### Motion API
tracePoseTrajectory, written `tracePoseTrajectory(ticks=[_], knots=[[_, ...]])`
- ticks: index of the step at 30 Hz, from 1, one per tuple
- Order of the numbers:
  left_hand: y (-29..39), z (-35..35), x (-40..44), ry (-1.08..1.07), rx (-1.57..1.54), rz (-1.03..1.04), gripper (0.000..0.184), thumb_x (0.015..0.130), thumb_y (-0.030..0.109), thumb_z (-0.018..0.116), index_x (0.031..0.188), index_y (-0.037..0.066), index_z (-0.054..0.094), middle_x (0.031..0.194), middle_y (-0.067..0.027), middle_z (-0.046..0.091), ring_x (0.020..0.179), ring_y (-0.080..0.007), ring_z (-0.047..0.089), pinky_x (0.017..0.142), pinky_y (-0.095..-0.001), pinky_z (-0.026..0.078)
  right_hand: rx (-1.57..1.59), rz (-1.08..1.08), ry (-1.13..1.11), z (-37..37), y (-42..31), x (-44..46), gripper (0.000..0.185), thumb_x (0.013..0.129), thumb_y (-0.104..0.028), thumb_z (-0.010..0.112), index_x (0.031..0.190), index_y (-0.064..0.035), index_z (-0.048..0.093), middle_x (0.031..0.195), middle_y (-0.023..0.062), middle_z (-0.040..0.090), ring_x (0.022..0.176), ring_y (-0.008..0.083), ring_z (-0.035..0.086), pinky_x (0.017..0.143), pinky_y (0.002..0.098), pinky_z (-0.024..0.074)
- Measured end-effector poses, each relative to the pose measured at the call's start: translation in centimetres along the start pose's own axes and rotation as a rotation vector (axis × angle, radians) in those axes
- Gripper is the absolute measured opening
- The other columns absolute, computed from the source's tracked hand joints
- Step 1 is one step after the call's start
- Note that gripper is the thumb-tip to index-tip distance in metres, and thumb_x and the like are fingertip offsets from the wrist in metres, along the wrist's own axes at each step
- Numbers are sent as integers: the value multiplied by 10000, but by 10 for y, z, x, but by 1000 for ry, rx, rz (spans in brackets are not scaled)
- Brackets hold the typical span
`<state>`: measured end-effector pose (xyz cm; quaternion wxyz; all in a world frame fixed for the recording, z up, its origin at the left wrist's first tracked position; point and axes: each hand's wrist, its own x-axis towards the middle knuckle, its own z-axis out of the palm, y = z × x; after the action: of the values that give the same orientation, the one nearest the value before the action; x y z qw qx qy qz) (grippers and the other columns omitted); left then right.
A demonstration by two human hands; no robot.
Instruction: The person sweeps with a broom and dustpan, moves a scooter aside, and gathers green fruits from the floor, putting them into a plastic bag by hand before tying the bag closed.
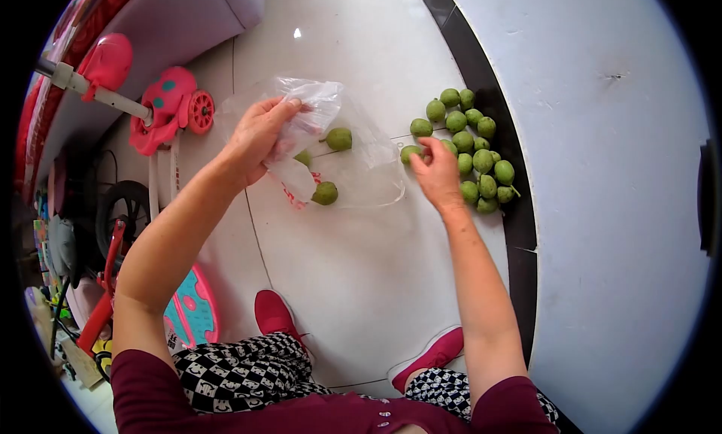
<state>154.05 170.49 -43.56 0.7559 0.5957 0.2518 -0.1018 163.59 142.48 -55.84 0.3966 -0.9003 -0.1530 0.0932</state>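
Observation:
My left hand (pixel 263 137) is closed on the gathered top of a clear plastic bag (pixel 376 174), holding it up off the floor. Red print shows on the bag's lower left side. A few round green fruits, one of them with a short stem (pixel 340 139), are seen in or through the bag. To the right, my right hand (pixel 438 171) has its thumb and fingers around a green fruit (pixel 410 155) at the left edge of a pile of green fruits (pixel 481 161). Part of that fruit is hidden by the fingers.
Tiled floor (pixel 338 253) lies under everything, with a dark border strip (pixel 519 208) along a pale panel (pixel 602 208) at right. A pink scooter (pixel 169 107) stands at upper left. A wheel, toys and a pink-and-teal board (pixel 194 310) crowd the left. My red shoes (pixel 274 314) are below.

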Motion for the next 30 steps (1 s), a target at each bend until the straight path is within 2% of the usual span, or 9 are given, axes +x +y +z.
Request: tracePoseTrajectory(ticks=[3, 7, 9, 13, 17, 20, 21, 28, 30], knots=[[-5, -3, 1, 72, 22, 17, 299, 947, 270, 526, 1072, 4, 581, 872, -76, 643, 618, -71, 579, 527, -205, 530, -459, -63, 52, -22, 26, -6, 384, 760, -188, 709, 1075, -30, 557, 995, 149, 590, 887, 303, 614, 738, 405, 507], [-4, -6, -2, 59, 92, -4, 309, 947, 271, 530, 1082, -1, 581, 881, -77, 644, 682, -81, 610, 542, -199, 523, -571, -45, -43, -15, 31, -12, 372, 765, -203, 710, 1064, -53, 547, 1023, 144, 583, 885, 336, 614, 738, 432, 505], [1, 5, -8, 180, 44, 5, 286, 954, 256, 478, 1060, 14, 587, 855, -49, 652, 521, -31, 454, 468, -181, 439, -687, 1, -43, -2, 28, -12, 385, 764, -230, 710, 1077, -85, 538, 990, 142, 588, 860, 350, 614, 740, 440, 502], [-3, -9, -3, 108, 48, 63, 287, 954, 250, 475, 1059, 8, 588, 857, -49, 646, 526, -47, 457, 509, -205, 489, -637, 66, -43, 2, 27, -8, 369, 773, -238, 694, 1079, -86, 554, 963, 158, 620, 876, 347, 622, 744, 424, 503], [2, -8, -7, 87, -17, 58, 276, 955, 250, 476, 1039, 21, 602, 862, -44, 640, 535, -54, 454, 532, -205, 490, -286, 194, 64, -2, 30, -8, 348, 782, -193, 669, 1076, -34, 573, 908, 169, 673, 807, 270, 655, 680, 360, 510], [-1, -6, -5, 102, 2, 41, 278, 953, 254, 502, 1039, 8, 598, 877, -65, 645, 637, -82, 547, 577, -220, 520, 432, 191, 36, -1, 11, -20, 341, 785, -121, 707, 1081, -17, 572, 763, 35, 639, 664, 80, 553, 572, 236, 454], [-2, -4, -3, 146, 35, 38, 289, 951, 256, 526, 1045, -10, 588, 891, -86, 652, 730, -111, 637, 617, -237, 553, 470, 136, -15, 7, -2, -23, 336, 785, -137, 705, 1077, -29, 580, 768, 42, 644, 663, 91, 562, 580, 249, 456], [0, 14, 6, 93, -51, 50, 275, 952, 247, 516, 1054, 1, 587, 889, -94, 658, 645, -88, 594, 563, -210, 523, 711, 228, -307, 46, -78, -25, 356, 796, -158, 686, 1108, -22, 579, 728, 68, 636, 619, 140, 585, 605, 291, 491], [6, 18, 3, 121, -75, 53, 269, 950, 244, 518, 1049, 4, 589, 889, -90, 658, 628, -78, 582, 545, -200, 512, 522, 122, -189, 39, -52, -16, 361, 793, -147, 679, 1119, -30, 577, 760, 81, 635, 657, 166, 597, 631, 308, 497]])
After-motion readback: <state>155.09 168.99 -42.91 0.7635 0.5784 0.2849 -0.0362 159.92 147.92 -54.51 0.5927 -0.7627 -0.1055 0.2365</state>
